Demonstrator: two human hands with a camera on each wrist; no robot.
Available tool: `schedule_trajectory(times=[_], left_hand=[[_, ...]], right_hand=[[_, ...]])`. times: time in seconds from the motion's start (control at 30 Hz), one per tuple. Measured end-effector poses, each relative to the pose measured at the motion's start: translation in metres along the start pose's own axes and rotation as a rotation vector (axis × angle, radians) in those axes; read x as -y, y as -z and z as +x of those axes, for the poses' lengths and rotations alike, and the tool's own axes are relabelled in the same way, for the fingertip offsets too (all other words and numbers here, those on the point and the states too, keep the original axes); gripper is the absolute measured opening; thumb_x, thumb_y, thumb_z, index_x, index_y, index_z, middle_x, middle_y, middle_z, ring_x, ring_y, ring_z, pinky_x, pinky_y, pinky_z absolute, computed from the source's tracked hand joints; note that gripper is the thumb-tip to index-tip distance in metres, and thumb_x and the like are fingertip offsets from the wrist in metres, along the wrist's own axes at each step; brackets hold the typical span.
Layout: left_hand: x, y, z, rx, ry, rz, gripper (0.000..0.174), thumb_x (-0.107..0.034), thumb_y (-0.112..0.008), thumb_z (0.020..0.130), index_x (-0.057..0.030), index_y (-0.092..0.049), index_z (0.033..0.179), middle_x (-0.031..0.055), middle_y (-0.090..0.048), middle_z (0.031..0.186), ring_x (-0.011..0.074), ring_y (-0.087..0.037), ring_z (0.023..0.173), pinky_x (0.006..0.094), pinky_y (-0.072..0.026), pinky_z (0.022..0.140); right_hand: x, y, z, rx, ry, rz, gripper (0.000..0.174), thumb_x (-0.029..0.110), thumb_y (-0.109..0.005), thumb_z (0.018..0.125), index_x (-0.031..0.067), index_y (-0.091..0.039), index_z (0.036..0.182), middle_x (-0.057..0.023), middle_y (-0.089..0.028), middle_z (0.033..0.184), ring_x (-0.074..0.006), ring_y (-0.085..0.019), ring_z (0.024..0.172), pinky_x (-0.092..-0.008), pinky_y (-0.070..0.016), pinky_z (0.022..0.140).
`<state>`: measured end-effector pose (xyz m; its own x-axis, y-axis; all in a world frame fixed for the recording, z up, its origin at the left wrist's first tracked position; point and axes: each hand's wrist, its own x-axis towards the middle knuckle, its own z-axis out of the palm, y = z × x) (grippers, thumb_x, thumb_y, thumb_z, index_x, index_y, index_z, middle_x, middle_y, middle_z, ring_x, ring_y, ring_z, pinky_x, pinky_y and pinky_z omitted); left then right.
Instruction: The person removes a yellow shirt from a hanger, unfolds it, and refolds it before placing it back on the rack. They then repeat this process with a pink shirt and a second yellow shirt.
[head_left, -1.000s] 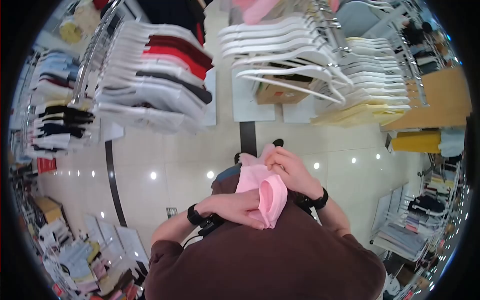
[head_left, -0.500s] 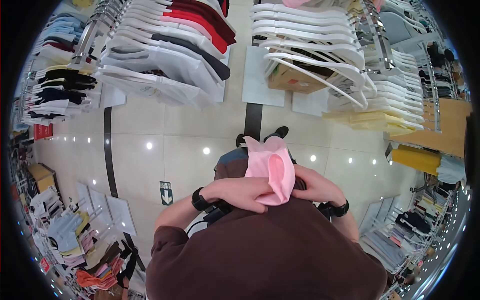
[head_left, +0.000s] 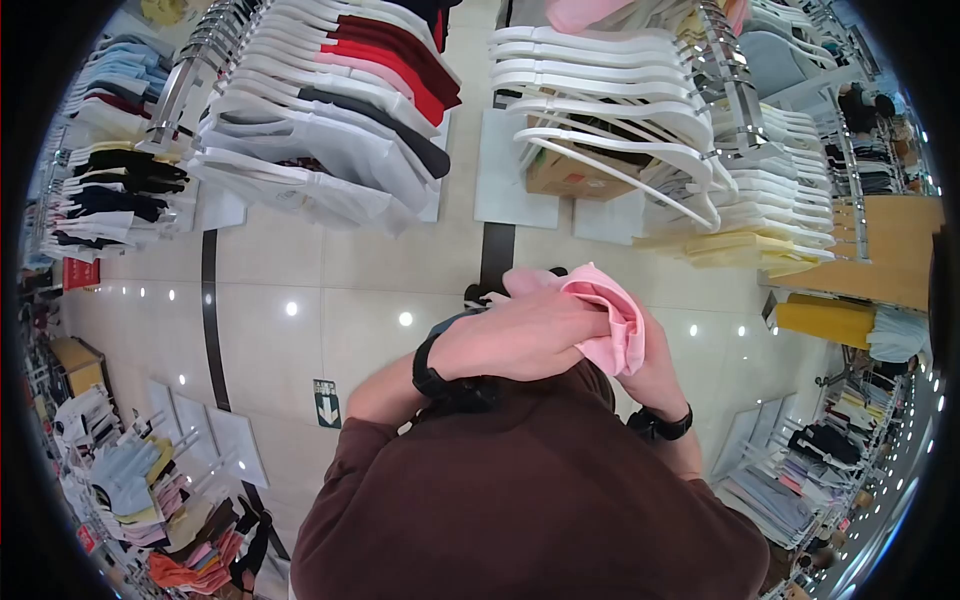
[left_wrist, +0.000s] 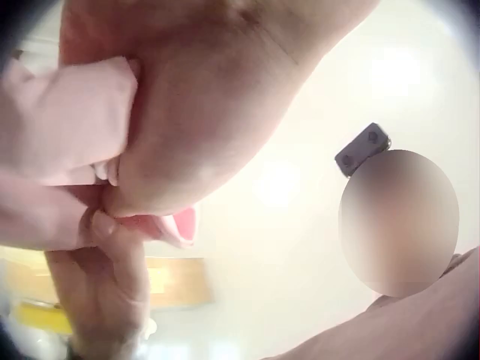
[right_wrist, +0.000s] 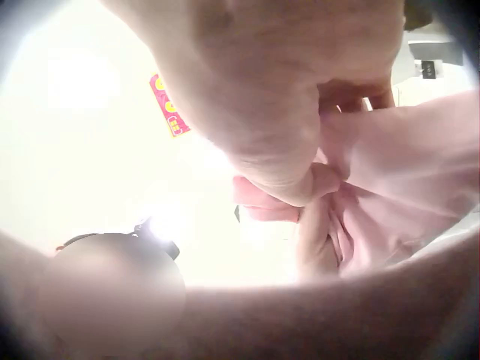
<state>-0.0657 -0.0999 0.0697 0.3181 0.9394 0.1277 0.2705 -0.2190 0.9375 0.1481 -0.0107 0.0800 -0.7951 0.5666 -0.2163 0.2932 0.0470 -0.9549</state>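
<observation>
A pink garment [head_left: 610,318] is bunched up between both hands in front of the person's chest. The left hand [head_left: 530,335] lies across it with fingers at its folded opening, and in the left wrist view the left hand [left_wrist: 202,97] grips the pink cloth [left_wrist: 67,120]. On the garment's other side, the right hand [head_left: 650,360] holds its edge; in the right wrist view the right hand [right_wrist: 262,97] pinches the gathered cloth [right_wrist: 405,165] between thumb and fingers. Part of the right hand is hidden behind the cloth in the head view.
White hangers [head_left: 600,90] hang on a rail ahead, with a cardboard box [head_left: 580,172] below. Clothes on hangers [head_left: 330,130] fill the rail at the left. A yellow roll [head_left: 825,320] is at the right. Folded clothes [head_left: 780,490] lie on a low rack.
The left hand has moved up and right over the garment. The garment's folded opening has shifted up and right, and more of the cloth is bunched between the hands.
</observation>
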Motion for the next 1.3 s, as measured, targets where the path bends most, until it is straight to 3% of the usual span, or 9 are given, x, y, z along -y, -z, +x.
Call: schedule_trajectory(times=[0.3,0.4,0.5,0.63,0.77,0.9,0.97,1.1,1.3], left_hand=[[-0.011,0.011,0.002,-0.026,-0.121,-0.081,0.046,-0.018,-0.065,0.099,-0.0051,-0.059,0.143,0.0204,-0.061,0.145,0.0424,-0.057,0.135,0.0482,-0.0458,0.112],[0.000,0.012,-0.015,-0.065,0.055,-0.383,0.069,-0.022,-0.082,0.090,-0.0047,-0.056,0.151,0.0167,-0.058,0.155,0.0355,-0.056,0.143,0.0441,-0.0447,0.117],[0.024,0.005,-0.032,-0.232,0.204,-0.179,0.068,-0.021,-0.084,0.089,-0.0056,-0.058,0.149,0.0169,-0.057,0.157,0.0356,-0.056,0.143,0.0445,-0.0446,0.117],[0.034,-0.016,-0.030,-0.396,0.147,0.068,0.046,-0.022,-0.083,0.089,-0.0054,-0.072,0.131,0.0161,-0.061,0.152,0.0341,-0.059,0.140,0.0493,-0.0439,0.119],[0.040,-0.014,-0.025,-0.401,-0.078,0.193,0.034,-0.020,-0.081,0.091,-0.0041,-0.075,0.121,0.0157,-0.066,0.144,0.0337,-0.062,0.136,0.0518,-0.0431,0.119],[0.020,-0.013,-0.015,-0.351,0.002,-0.122,0.026,-0.014,-0.077,0.093,-0.0026,-0.074,0.116,0.0128,-0.073,0.121,0.0322,-0.069,0.113,0.0448,-0.0508,0.105],[0.027,-0.023,-0.005,-0.580,0.044,-0.177,0.026,-0.010,-0.078,0.090,-0.0030,-0.073,0.115,0.0115,-0.072,0.106,0.0262,-0.069,0.097,0.0358,-0.0542,0.089],[0.016,-0.025,0.007,-0.573,0.223,-0.131,0.032,-0.014,-0.080,0.091,-0.0022,-0.072,0.120,0.0130,-0.072,0.107,0.0258,-0.069,0.100,0.0382,-0.0541,0.092],[0.017,-0.028,0.024,-0.523,0.118,-0.015,0.048,-0.018,-0.077,0.096,-0.0018,-0.063,0.139,0.0175,-0.066,0.136,0.0332,-0.064,0.127,0.0405,-0.0486,0.110]], right_hand=[[-0.053,0.002,-0.012,-0.121,0.004,0.600,0.049,0.007,-0.064,0.106,-0.0012,-0.052,0.153,-0.0123,-0.061,0.151,-0.0237,-0.060,0.138,-0.0394,-0.0472,0.116],[-0.062,0.002,-0.012,-0.223,0.019,0.823,0.052,0.023,-0.060,0.113,0.0038,-0.045,0.159,-0.0117,-0.053,0.160,-0.0267,-0.049,0.150,-0.0491,-0.0372,0.127],[-0.053,0.008,-0.014,-0.194,0.063,0.926,0.052,0.021,-0.064,0.111,0.0049,-0.047,0.158,-0.0114,-0.053,0.160,-0.0289,-0.050,0.149,-0.0503,-0.0374,0.127],[-0.074,0.022,-0.024,-0.048,0.127,0.937,0.054,0.017,-0.068,0.107,0.0042,-0.048,0.156,-0.0141,-0.054,0.159,-0.0315,-0.053,0.147,-0.0507,-0.0407,0.125],[-0.049,0.033,-0.012,0.114,0.136,0.849,0.062,0.038,-0.071,0.106,0.0027,-0.050,0.152,-0.0148,-0.061,0.151,-0.0324,-0.062,0.135,-0.0508,-0.0487,0.118],[-0.033,0.022,-0.004,-0.362,-0.044,0.890,0.071,0.040,-0.079,0.099,0.0013,-0.050,0.152,-0.0129,-0.064,0.146,-0.0279,-0.062,0.135,-0.0466,-0.0496,0.117],[-0.051,0.025,-0.001,-0.150,0.000,0.227,0.080,0.035,-0.086,0.094,0.0023,-0.048,0.156,-0.0142,-0.061,0.151,-0.0273,-0.061,0.136,-0.0434,-0.0477,0.117],[-0.059,0.004,0.011,0.294,0.004,-0.107,0.057,0.026,-0.081,0.098,0.0019,-0.062,0.146,-0.0148,-0.066,0.145,-0.0247,-0.062,0.133,-0.0401,-0.0484,0.115],[-0.063,-0.005,0.000,0.082,-0.255,0.248,0.048,0.018,-0.067,0.108,0.0017,-0.054,0.151,-0.0114,-0.062,0.142,-0.0211,-0.061,0.129,-0.0376,-0.0518,0.111]])
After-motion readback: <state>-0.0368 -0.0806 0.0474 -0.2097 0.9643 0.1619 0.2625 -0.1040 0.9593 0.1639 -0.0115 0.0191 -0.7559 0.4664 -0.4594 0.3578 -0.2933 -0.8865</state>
